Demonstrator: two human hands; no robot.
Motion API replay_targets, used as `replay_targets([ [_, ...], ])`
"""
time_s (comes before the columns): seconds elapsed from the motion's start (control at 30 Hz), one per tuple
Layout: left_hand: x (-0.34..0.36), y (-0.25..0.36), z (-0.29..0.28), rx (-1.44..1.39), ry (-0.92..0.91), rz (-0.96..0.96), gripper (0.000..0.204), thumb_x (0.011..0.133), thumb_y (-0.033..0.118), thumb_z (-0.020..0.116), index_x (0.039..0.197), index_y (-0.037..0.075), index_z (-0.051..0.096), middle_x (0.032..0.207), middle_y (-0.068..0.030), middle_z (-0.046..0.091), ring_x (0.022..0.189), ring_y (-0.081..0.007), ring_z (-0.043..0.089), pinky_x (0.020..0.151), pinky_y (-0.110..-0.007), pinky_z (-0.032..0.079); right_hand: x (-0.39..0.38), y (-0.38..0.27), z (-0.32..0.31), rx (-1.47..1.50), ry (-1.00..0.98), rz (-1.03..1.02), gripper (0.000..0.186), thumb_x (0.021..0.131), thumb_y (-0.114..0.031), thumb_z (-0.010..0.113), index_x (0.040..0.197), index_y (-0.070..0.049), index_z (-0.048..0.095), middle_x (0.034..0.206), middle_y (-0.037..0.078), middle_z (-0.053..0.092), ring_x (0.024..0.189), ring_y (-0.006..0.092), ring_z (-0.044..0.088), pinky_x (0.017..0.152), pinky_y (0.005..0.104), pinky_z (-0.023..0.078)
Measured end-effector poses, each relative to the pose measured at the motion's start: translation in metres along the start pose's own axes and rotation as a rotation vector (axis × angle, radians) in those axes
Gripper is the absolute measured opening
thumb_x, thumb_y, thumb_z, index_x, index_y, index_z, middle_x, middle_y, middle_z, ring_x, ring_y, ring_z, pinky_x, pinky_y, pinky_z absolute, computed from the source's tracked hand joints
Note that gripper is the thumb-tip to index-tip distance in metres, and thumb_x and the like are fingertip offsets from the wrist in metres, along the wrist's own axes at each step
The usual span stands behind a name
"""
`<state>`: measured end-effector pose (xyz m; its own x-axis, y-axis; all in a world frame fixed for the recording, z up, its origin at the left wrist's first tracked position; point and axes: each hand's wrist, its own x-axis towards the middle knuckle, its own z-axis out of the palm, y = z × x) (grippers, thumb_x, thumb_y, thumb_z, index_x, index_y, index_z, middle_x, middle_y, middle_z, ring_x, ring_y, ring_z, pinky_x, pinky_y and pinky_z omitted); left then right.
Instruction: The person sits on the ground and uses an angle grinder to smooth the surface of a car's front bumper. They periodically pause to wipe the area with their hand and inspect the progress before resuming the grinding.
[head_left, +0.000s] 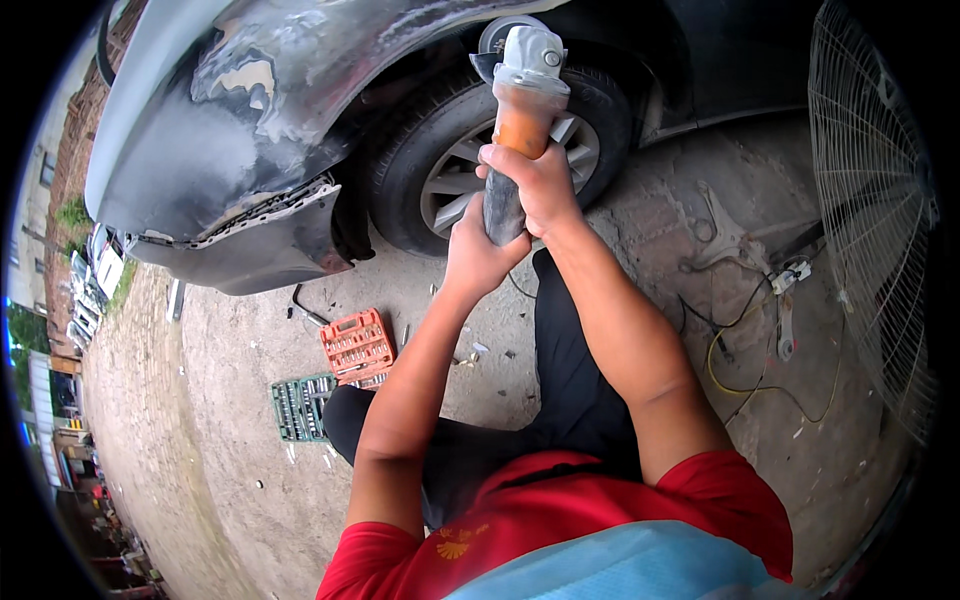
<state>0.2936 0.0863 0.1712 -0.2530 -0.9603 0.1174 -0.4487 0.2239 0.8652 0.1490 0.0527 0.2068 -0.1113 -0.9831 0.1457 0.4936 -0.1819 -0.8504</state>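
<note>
Both of my hands hold an angle grinder (523, 125) with a dusty grey head and an orange and dark body. My left hand (478, 250) wraps round the rear of the grip, and my right hand (541, 187) closes round the body just ahead of it. The grinder's disc (508, 32) is at the edge of the car's wheel arch, above the wheel (470, 180); whether it touches the panel I cannot tell. Left of it, the dark fender (250, 100) shows sanded grey and bare patches. The bumper end (260, 245) hangs apart from the body.
Socket sets in an orange case (358, 340) and a green case (300, 408) lie open on the concrete by my left knee. At right stands a large wire fan guard (870, 190). A yellow cable (745, 388) and a power strip (790, 277) lie on the floor before it.
</note>
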Motion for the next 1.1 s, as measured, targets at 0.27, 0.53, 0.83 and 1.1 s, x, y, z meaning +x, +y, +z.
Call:
replay_targets([
  [0.27, -0.003, 0.000, 0.003, -0.038, -0.010, -0.018, 0.067, 0.085, 0.034, 0.090, 0.135, -0.003, 0.065, 0.109, -0.0134, 0.077, 0.101, -0.0206, 0.074, 0.094, -0.038, 0.059, -0.003, -0.002, 0.000, -0.008, 0.009, -0.006, 0.028, 0.088, -0.016, 0.089, 0.106, -0.003, 0.071, 0.093, 0.005, 0.073, 0.082, 0.0163, 0.074, 0.076, 0.0342, 0.061],
  [0.53, -0.008, -0.009, 0.006, -0.069, 0.006, -0.010, 0.066, 0.085, 0.032, 0.092, 0.134, -0.002, 0.064, 0.110, -0.0094, 0.077, 0.100, -0.0167, 0.072, 0.093, -0.037, 0.059, -0.006, 0.006, -0.001, -0.056, 0.006, 0.005, 0.028, 0.089, -0.018, 0.090, 0.105, -0.004, 0.072, 0.093, 0.005, 0.073, 0.082, 0.0157, 0.074, 0.076, 0.0341, 0.061],
  [0.83, -0.009, -0.012, 0.004, -0.065, -0.001, -0.013, 0.067, 0.084, 0.032, 0.092, 0.134, -0.003, 0.064, 0.111, -0.0103, 0.077, 0.100, -0.0165, 0.072, 0.093, -0.035, 0.059, -0.007, 0.011, 0.000, -0.047, 0.039, 0.025, 0.029, 0.088, -0.016, 0.090, 0.107, -0.004, 0.071, 0.094, 0.005, 0.073, 0.082, 0.0161, 0.074, 0.076, 0.0336, 0.061],
  [1.1, -0.007, -0.004, 0.003, -0.025, -0.012, -0.021, 0.066, 0.085, 0.032, 0.092, 0.133, -0.003, 0.065, 0.111, -0.0102, 0.077, 0.102, -0.0167, 0.072, 0.095, -0.036, 0.059, -0.004, 0.007, -0.005, -0.022, 0.010, 0.043, 0.028, 0.089, -0.016, 0.089, 0.108, -0.003, 0.072, 0.095, 0.005, 0.073, 0.084, 0.0167, 0.075, 0.077, 0.0355, 0.061],
])
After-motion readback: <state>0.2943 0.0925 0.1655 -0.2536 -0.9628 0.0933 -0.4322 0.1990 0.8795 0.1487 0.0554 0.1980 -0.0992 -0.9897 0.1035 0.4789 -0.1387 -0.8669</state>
